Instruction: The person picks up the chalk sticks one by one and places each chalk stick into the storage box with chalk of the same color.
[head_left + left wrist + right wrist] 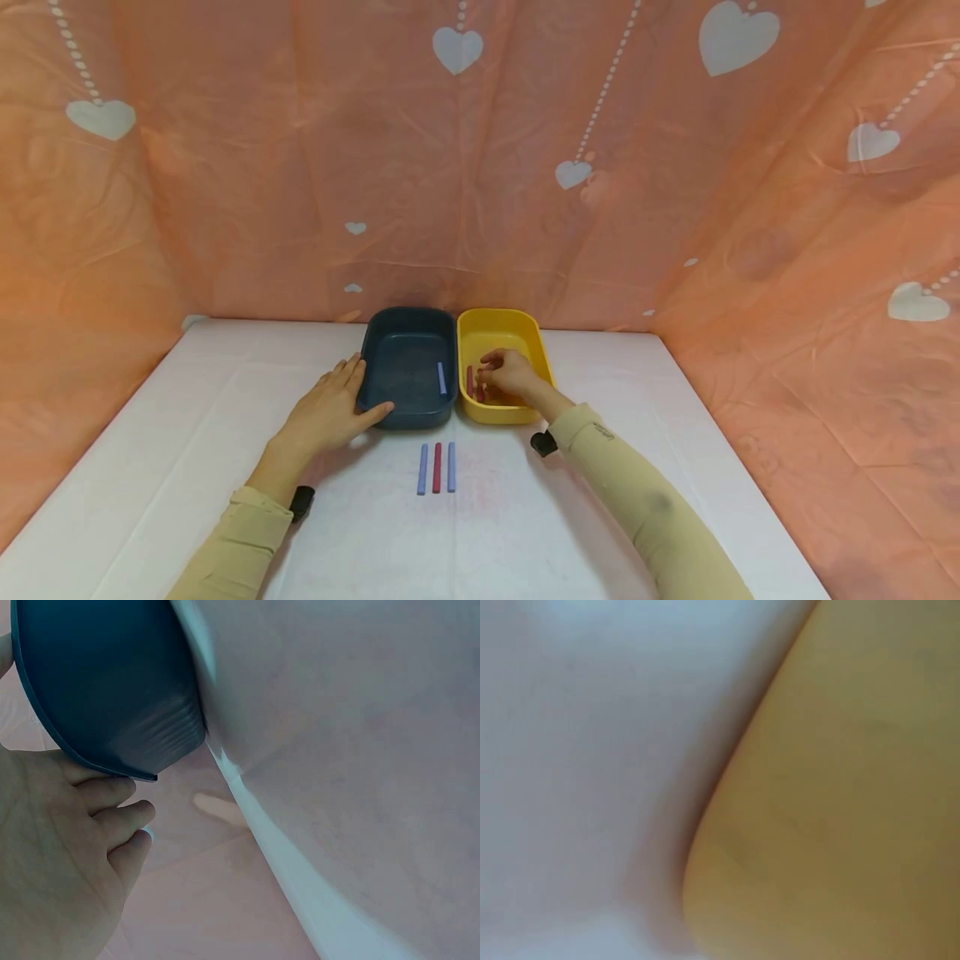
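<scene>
My left hand [327,408] rests with extended fingers on the left rim of a dark blue tray [408,417], its thumb at the near rim. In the left wrist view, the fingers [112,796] lie along the tray's edge. One blue chalk stick [442,378] lies inside that tray. Reaching into the yellow tray [504,414], my right hand [510,375] pinches a red chalk stick [481,390] low over the floor. Another red chalk stick [469,381] lies just left of it. The right wrist view shows only the yellow tray's outer wall [817,825].
The two trays stand side by side at the back of the white-covered table [360,542]. In front of them lie a blue chalk stick [422,469], a red chalk stick [437,468] and a second blue one [452,467]. An orange curtain [390,167] with hearts encloses the table.
</scene>
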